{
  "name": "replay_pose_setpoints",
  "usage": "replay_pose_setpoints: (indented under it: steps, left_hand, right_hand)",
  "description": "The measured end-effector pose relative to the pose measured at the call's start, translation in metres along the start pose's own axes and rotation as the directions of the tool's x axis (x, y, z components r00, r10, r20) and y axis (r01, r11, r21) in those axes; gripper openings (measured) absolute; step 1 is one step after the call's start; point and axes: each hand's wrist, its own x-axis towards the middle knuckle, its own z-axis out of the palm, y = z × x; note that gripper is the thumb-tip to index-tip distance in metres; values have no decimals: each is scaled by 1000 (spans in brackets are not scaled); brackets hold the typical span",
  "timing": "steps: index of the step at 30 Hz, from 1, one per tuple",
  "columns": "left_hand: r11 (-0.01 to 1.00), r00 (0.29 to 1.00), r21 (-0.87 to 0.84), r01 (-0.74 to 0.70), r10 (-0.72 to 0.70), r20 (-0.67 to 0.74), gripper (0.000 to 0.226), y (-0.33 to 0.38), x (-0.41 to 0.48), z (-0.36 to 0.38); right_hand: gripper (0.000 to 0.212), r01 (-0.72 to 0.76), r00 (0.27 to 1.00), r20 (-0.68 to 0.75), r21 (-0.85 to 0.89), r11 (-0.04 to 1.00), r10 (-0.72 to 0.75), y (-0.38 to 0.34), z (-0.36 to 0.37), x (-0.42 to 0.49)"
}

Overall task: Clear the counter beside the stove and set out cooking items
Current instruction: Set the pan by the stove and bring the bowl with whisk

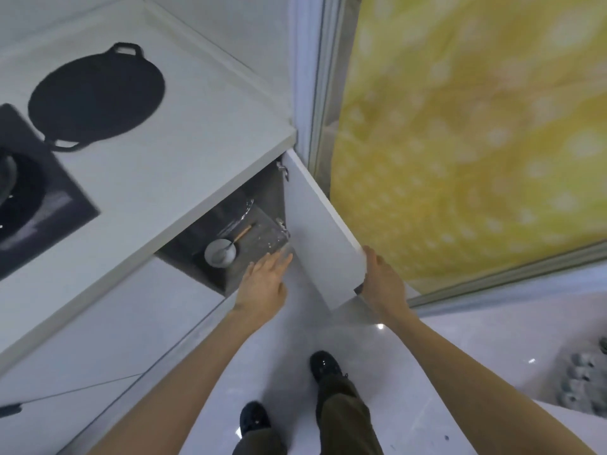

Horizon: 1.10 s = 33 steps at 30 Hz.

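Observation:
A white counter [157, 178] runs beside a black stove [36, 211] at the left edge. A flat black pan [95, 96] with two loop handles lies on the counter. Below it a white cabinet door [315, 224] stands open. My right hand [382, 280] grips the door's outer edge. My left hand [266, 280] reaches toward the cabinet opening with straight fingers and holds nothing. Inside the grey cabinet sit a small white bowl [219, 252] with a wooden-handled utensil [242, 233] in it and a glass lid [241, 213] behind.
A yellow patterned curtain [476, 126] hangs behind a metal-framed glass door on the right. My black shoes [323, 364] stand on a glossy white floor. A pack of cans or bottles [584, 385] sits at the lower right. Closed white cabinet fronts [98, 339] run to the left.

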Motion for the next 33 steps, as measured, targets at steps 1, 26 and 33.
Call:
replay_pose_setpoints:
  steps: [1,26,33]
  left_hand:
    - [1000,1000,-11,8,-8,9,62,6,5,1]
    - [815,869,-318,485,-491,65,49,-17,18,19]
    - [559,752,-564,608,-632,184,42,-97,15,39]
  right_hand:
    - [81,22,1000,10,-51,998,-22,7,-3,5]
    - [40,453,885,119,2,892,-449,-38,13,56]
    - [30,32,902,373,447,894,-219,-106,85,95]
